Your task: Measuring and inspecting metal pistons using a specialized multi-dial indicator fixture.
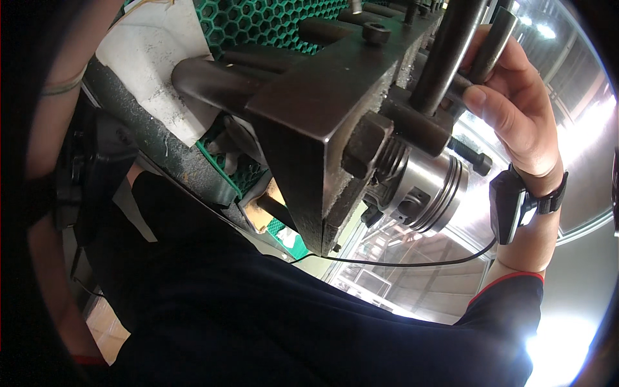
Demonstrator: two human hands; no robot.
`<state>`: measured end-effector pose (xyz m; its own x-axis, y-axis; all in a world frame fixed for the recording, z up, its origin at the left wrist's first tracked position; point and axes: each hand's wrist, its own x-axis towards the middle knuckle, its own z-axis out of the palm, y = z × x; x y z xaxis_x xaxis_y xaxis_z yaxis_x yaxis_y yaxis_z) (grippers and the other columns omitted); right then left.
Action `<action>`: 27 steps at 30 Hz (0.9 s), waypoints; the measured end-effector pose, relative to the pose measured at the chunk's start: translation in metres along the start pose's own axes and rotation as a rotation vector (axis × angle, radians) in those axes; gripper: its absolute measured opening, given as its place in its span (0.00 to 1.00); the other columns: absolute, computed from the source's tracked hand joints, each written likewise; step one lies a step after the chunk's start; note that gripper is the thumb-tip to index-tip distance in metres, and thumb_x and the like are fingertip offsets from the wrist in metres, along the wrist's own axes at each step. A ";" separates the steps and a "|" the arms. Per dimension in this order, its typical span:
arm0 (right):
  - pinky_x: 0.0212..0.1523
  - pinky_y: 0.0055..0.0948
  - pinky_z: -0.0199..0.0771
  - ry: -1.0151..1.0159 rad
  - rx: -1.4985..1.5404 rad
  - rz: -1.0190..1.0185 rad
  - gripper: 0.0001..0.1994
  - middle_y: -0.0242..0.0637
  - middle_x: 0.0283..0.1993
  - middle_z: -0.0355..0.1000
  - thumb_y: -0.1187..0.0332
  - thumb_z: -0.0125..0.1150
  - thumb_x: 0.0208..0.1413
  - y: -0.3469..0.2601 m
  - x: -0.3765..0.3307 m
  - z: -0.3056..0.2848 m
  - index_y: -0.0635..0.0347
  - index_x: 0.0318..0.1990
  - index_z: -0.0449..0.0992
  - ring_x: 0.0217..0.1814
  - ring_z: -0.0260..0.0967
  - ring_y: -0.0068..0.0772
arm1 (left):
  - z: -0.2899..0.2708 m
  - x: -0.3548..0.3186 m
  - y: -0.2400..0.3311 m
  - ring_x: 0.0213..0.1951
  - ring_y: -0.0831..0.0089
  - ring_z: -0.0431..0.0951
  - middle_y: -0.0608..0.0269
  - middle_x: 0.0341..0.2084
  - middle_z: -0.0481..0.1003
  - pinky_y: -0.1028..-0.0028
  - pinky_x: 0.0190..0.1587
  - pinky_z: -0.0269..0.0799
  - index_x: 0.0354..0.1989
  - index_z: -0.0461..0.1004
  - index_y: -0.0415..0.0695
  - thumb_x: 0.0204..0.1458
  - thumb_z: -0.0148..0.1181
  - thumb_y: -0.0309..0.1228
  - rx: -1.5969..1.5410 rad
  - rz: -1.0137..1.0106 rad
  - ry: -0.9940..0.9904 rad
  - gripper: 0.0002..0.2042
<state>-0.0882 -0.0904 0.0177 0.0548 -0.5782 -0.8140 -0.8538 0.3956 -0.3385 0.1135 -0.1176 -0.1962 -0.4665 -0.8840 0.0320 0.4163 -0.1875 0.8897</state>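
On the right, my right hand (525, 109) is closed around a short, smooth steel pin (495, 45), with the thumb in front and fingers behind. It is beside a long steel rod (449, 58) that rises from a dark cylindrical collar (412, 122) on a heavy steel block fixture (316, 97). Below the collar hangs a shiny piston (429, 193) with ring grooves and a side pin bore. A large hex bolt (369, 145) sits at the block's end. My left hand (87, 26) shows only in part at the upper left edge; its fingers are out of the picture.
Green honeycomb matting (258, 22) lies behind the block. A stained white cloth or paper (151, 64) lies on the dark bench edge at left. Several dark round bars stick out of the block. A black cable (412, 264) runs to the device (506, 206) on my right wrist.
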 end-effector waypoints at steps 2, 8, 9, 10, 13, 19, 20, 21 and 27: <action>0.68 0.36 0.54 -0.005 -0.005 -0.003 0.30 0.43 0.59 0.68 0.72 0.59 0.55 0.001 0.000 0.000 0.63 0.65 0.58 0.63 0.64 0.35 | 0.004 -0.001 -0.004 0.26 0.65 0.75 0.46 0.30 0.74 0.72 0.27 0.73 0.39 0.72 0.24 0.58 0.47 0.26 -0.009 0.020 0.020 0.13; 0.67 0.35 0.56 -0.027 -0.073 0.002 0.29 0.41 0.58 0.68 0.71 0.60 0.54 0.001 -0.001 -0.005 0.62 0.64 0.60 0.63 0.65 0.34 | 0.017 -0.002 -0.012 0.28 0.63 0.76 0.46 0.31 0.74 0.72 0.30 0.75 0.40 0.71 0.25 0.59 0.46 0.26 -0.040 0.091 0.090 0.13; 0.66 0.34 0.56 -0.006 -0.067 0.001 0.29 0.41 0.57 0.69 0.71 0.60 0.54 0.001 -0.002 -0.004 0.62 0.64 0.60 0.62 0.65 0.33 | 0.019 -0.001 -0.013 0.28 0.63 0.77 0.46 0.31 0.74 0.72 0.31 0.75 0.41 0.70 0.25 0.59 0.46 0.27 -0.044 0.102 0.098 0.13; 0.66 0.34 0.56 -0.005 -0.065 0.000 0.29 0.41 0.57 0.69 0.71 0.60 0.54 0.002 -0.001 -0.005 0.62 0.64 0.60 0.62 0.65 0.33 | 0.021 -0.001 -0.014 0.29 0.63 0.77 0.46 0.32 0.74 0.72 0.32 0.75 0.41 0.70 0.25 0.59 0.46 0.27 -0.047 0.113 0.106 0.13; 0.66 0.33 0.57 -0.021 -0.056 -0.010 0.28 0.39 0.56 0.69 0.71 0.60 0.54 0.002 -0.001 -0.008 0.62 0.63 0.61 0.61 0.66 0.32 | 0.026 0.001 -0.015 0.30 0.62 0.78 0.45 0.32 0.74 0.71 0.33 0.76 0.41 0.70 0.25 0.60 0.46 0.27 -0.058 0.148 0.134 0.13; 0.64 0.31 0.58 -0.025 -0.021 0.090 0.26 0.39 0.55 0.69 0.73 0.59 0.54 -0.009 0.005 0.006 0.63 0.61 0.62 0.60 0.65 0.31 | 0.017 0.008 -0.018 0.32 0.60 0.79 0.45 0.33 0.74 0.70 0.37 0.78 0.43 0.69 0.26 0.60 0.45 0.27 -0.057 0.233 0.207 0.13; 0.64 0.31 0.58 -0.028 0.009 0.084 0.25 0.40 0.55 0.69 0.74 0.59 0.55 -0.008 0.004 0.006 0.64 0.61 0.62 0.60 0.65 0.31 | -0.018 0.014 -0.028 0.36 0.56 0.80 0.44 0.36 0.74 0.68 0.44 0.78 0.47 0.65 0.29 0.62 0.44 0.29 -0.542 0.117 -0.107 0.13; 0.64 0.31 0.58 -0.033 0.040 0.080 0.25 0.41 0.56 0.69 0.74 0.58 0.55 -0.007 0.005 0.007 0.65 0.61 0.62 0.60 0.65 0.30 | -0.020 0.015 -0.031 0.36 0.56 0.80 0.44 0.36 0.74 0.68 0.44 0.78 0.47 0.65 0.29 0.62 0.44 0.29 -0.536 0.118 -0.103 0.13; 0.62 0.30 0.60 -0.037 0.133 0.156 0.23 0.37 0.52 0.67 0.75 0.58 0.54 -0.015 0.006 0.007 0.65 0.58 0.63 0.56 0.66 0.29 | -0.016 0.013 -0.016 0.34 0.58 0.80 0.48 0.33 0.74 0.68 0.42 0.77 0.44 0.64 0.34 0.61 0.43 0.27 -0.474 0.079 -0.127 0.09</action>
<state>-0.0716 -0.0952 0.0148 -0.0517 -0.4765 -0.8776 -0.7776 0.5706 -0.2640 0.1133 -0.1332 -0.2171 -0.4988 -0.8494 0.1724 0.7493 -0.3226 0.5783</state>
